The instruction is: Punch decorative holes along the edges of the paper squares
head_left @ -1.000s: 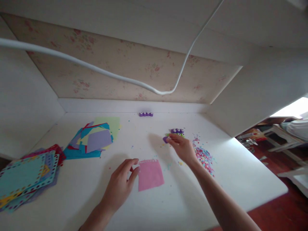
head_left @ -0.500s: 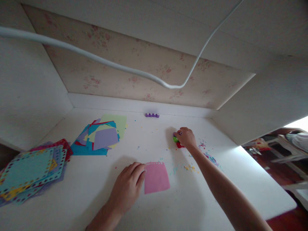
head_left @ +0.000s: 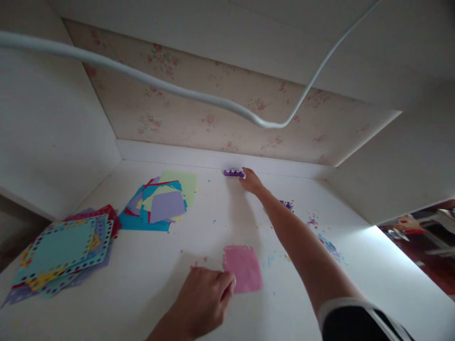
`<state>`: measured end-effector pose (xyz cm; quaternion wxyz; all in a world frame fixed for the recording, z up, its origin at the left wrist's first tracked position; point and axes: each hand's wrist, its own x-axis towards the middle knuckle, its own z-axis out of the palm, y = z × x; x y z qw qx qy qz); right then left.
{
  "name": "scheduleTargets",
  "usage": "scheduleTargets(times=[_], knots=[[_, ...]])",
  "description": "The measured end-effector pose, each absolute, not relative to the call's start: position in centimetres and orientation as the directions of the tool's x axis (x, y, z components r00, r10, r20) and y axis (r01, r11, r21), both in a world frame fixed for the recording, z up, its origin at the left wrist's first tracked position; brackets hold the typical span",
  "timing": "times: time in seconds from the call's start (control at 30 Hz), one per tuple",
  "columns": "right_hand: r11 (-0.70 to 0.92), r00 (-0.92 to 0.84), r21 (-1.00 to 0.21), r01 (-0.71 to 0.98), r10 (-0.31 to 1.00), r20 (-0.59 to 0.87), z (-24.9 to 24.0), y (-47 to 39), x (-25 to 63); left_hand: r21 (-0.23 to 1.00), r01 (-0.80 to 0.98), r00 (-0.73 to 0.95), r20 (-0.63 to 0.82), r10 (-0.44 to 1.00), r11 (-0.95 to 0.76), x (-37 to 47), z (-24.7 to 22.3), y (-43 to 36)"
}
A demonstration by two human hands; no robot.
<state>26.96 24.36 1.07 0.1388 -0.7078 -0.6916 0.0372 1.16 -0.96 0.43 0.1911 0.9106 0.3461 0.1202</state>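
My right hand (head_left: pixel 251 181) reaches to the back of the white table. Its thumb and a finger close around the right end of a row of small purple craft punches (head_left: pixel 232 173) with white eye-like tops. My left hand (head_left: pixel 208 298) is curled, its fingertips at the lower left edge of a pink paper square (head_left: pixel 245 270). Small holes run along the square's top and upper left edges. Beyond my right forearm sit more purple punches (head_left: pixel 287 204), partly covered by the arm.
Stacked papers with punched borders (head_left: pixel 64 241) lie at left, beside a pile of plain coloured sheets (head_left: pixel 167 206). Punched paper bits (head_left: pixel 330 246) are scattered at right. A white cable (head_left: pixel 213 99) hangs across the front of the view. Side panels and a back wall enclose the table.
My right hand has left the coloured punches at right and moved back and left to the purple row. My left hand has slid toward me along the pink paper and curled more tightly.
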Motion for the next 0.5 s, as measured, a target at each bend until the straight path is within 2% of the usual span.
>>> scheduleTargets(times=[0.17, 0.3, 0.4, 0.5], knots=[[-0.111, 0.15, -0.309, 0.944, 0.983, 0.103, 0.6, 25.6, 26.2, 0.381, 0.606, 0.737, 0.062, 0.673, -0.698, 1.2, 0.1, -1.0], [-0.142, 0.203, -0.377, 0.915, 0.971, 0.128, 1.2, 23.6, 26.1, 0.366, 0.62, 0.726, 0.069, 0.684, -0.694, 1.2, -0.7, -1.0], [-0.084, 0.169, -0.458, 0.885, 0.974, 0.149, 1.5, 20.4, 25.2, 0.361, 0.633, 0.708, 0.087, 0.7, -0.685, 1.3, -0.9, -1.0], [0.038, 0.04, -0.551, 0.834, 0.991, 0.129, 1.3, 14.9, 23.5, 0.414, 0.667, 0.611, 0.173, 0.773, -0.62, 1.2, -0.5, -0.5]])
